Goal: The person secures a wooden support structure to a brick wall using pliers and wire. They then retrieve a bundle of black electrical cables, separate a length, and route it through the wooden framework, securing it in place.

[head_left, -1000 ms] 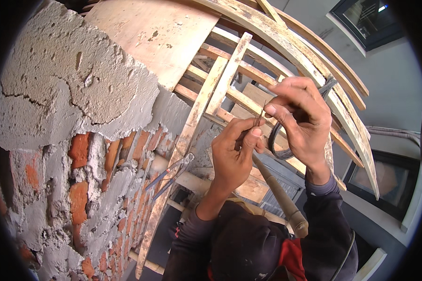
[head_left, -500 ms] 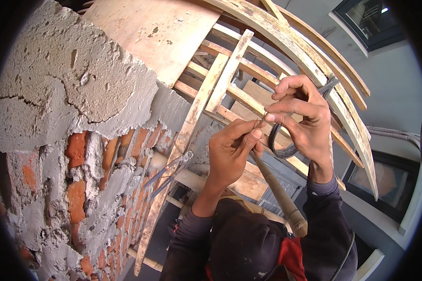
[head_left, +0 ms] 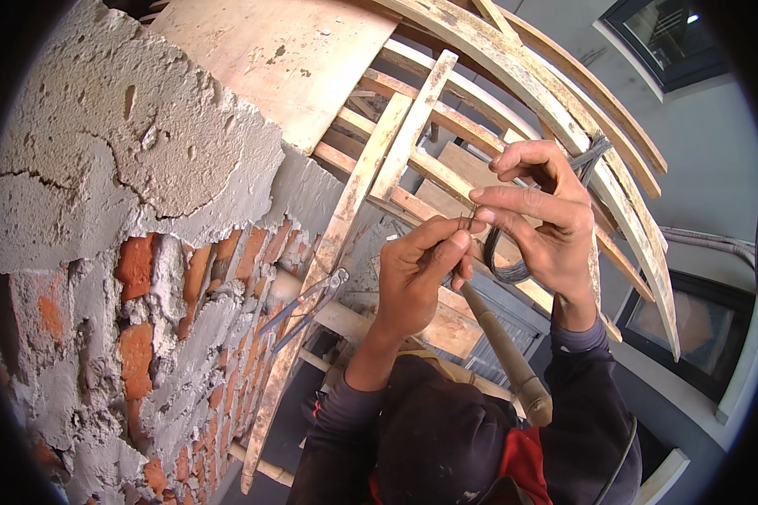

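My left hand [head_left: 413,273] is closed, its thumb and forefinger pinching thin wire ends [head_left: 465,223]. Just right of it, my right hand [head_left: 543,215] brings its thumb and forefinger together at the same wires. A bent bundle of dark tie wire [head_left: 510,273] runs through the right hand, its other end sticking out above the knuckles. The palm hides the middle of the bundle. Left of my left hand, pincers [head_left: 305,310] with blue handles rest at a long wooden batten [head_left: 345,231]. Below the fingers a bamboo pole [head_left: 505,353] slants down to the right.
A broken brick wall [head_left: 135,362] with rough mortar fills the left side. Plywood [head_left: 269,59] lies at the top, beside curved timber strips [head_left: 556,101] that arch down to the right. Dark-framed windows [head_left: 686,332] stand in the grey wall at right.
Both hands stay close together, with only small finger shifts. My left hand has moved slightly right, and the thin wire ends now show more plainly between the fingertips.
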Motion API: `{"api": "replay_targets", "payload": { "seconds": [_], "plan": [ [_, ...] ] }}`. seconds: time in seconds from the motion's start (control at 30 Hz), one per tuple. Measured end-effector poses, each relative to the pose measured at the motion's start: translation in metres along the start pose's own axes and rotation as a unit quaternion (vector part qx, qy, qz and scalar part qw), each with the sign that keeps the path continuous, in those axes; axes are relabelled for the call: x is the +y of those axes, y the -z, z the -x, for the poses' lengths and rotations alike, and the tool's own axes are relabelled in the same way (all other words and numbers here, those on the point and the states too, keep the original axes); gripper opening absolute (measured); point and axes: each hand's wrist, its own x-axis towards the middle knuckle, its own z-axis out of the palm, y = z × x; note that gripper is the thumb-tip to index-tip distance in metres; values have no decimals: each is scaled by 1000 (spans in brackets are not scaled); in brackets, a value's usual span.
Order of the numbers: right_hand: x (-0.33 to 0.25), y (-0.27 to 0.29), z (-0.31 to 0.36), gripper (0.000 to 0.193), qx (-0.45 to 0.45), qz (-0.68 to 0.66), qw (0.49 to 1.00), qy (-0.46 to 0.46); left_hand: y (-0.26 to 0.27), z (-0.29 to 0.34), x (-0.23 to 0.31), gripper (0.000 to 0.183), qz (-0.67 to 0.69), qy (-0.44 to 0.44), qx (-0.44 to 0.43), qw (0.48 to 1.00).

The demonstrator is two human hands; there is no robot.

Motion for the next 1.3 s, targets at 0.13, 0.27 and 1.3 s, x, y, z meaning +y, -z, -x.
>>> {"api": "replay_targets", "payload": {
  "seconds": [0.13, 0.27, 1.3],
  "plan": [
    [3, 2, -2, 19, -4, 49, 997, 52, -2, 3, -1, 21, -23, 3, 18, 1000],
    [6, 4, -1, 14, -51, 25, 998, 29, 3, 6, -5, 23, -83, -7, 14, 996],
    [6, -104, 123, 26, -56, -229, 915, -327, 25, -56, 34, 23, -147, -105, 97, 979]
  ]
}}
